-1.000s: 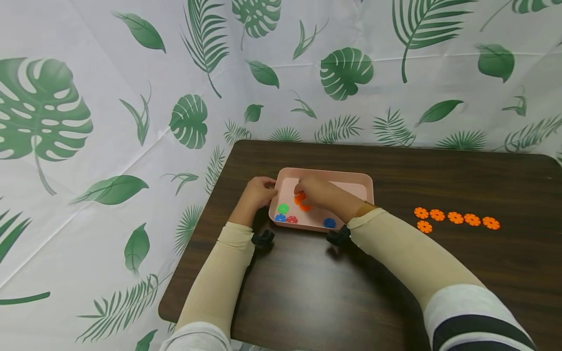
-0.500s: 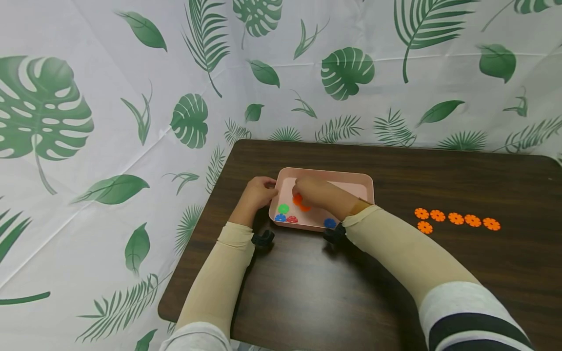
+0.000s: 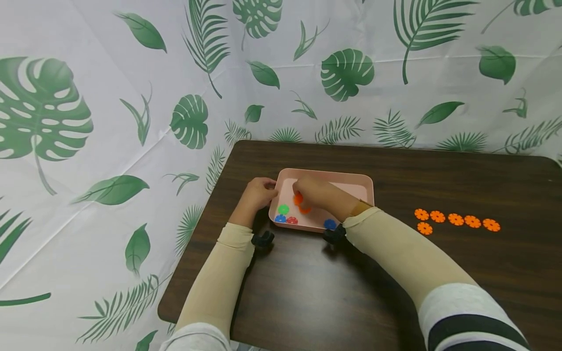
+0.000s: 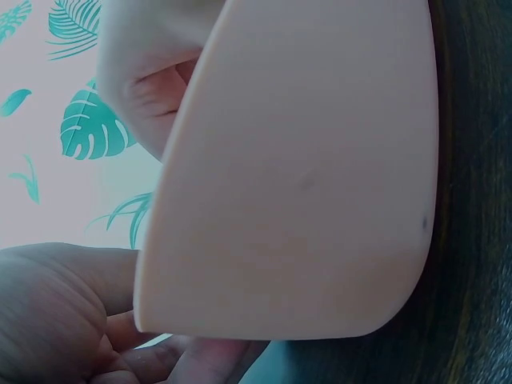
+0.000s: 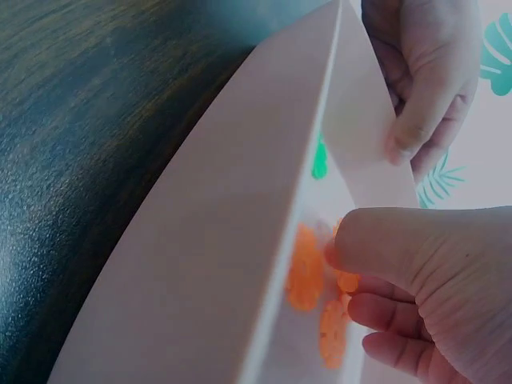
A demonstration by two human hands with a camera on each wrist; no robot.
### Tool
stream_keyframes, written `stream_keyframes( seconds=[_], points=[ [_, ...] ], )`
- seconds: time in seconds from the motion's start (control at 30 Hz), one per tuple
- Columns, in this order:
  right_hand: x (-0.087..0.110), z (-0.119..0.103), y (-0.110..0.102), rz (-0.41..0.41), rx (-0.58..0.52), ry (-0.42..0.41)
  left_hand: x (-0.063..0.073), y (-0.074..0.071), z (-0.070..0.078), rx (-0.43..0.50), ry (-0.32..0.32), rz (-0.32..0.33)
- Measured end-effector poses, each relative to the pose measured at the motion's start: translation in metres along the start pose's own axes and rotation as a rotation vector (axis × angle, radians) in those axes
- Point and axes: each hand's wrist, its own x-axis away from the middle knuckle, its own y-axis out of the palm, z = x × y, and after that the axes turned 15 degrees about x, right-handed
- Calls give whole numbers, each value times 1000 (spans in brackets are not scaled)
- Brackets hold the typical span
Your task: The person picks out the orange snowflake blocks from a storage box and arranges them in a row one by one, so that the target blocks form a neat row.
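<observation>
A pink tray (image 3: pixel 357 187) lies on the table, and my left hand (image 3: pixel 259 195) holds its left end, thumb at the rim. My right hand (image 3: pixel 320 193) reaches down into the tray, fingers curled, thumb and fingers pinching an orange notched disc (image 5: pixel 348 280). Beside them in the right wrist view are more orange notched discs (image 5: pixel 305 269), partly hidden by the tray wall. A green disc (image 3: pixel 283 209), a blue disc (image 3: pixel 280 218) and a red disc (image 3: pixel 291 220) lie in the tray's near left corner. Another blue disc (image 3: pixel 330 224) sits by the near wall.
To the right on the dark wooden table (image 3: pixel 395 180), several orange discs (image 3: pixel 455 218) form a row, with one more orange disc (image 3: pixel 424 228) just below its left end. A white curtain with green leaves (image 3: pixel 290 112) hangs behind and to the left.
My right hand has shifted slightly left within the tray, and the orange discs under it have moved a little. My left hand stays at the tray's left end.
</observation>
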Motion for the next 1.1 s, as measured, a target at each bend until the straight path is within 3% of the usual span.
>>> stream_keyframes(
  seconds=[0.3, 0.53, 0.73, 0.83, 0.97, 1.1],
  points=[
    [12, 2, -6, 14, -91, 26, 0, 4, 2, -2, -19, -14],
    [38, 16, -23, 99, -148, 30, -1, 4, 3, 19, -20, -15],
    [79, 41, -38, 158, -148, 103, -1, 5, 4, 19, -33, -15],
    [105, 57, -42, 175, -188, 188, -1, 5, 3, 16, -42, -18],
    [141, 81, -40, 188, -200, 301, -1, 4, 3, 17, -41, -14],
    [179, 107, -32, 184, -181, 360, 0, 3, 2, 16, -40, -8]
  ],
)
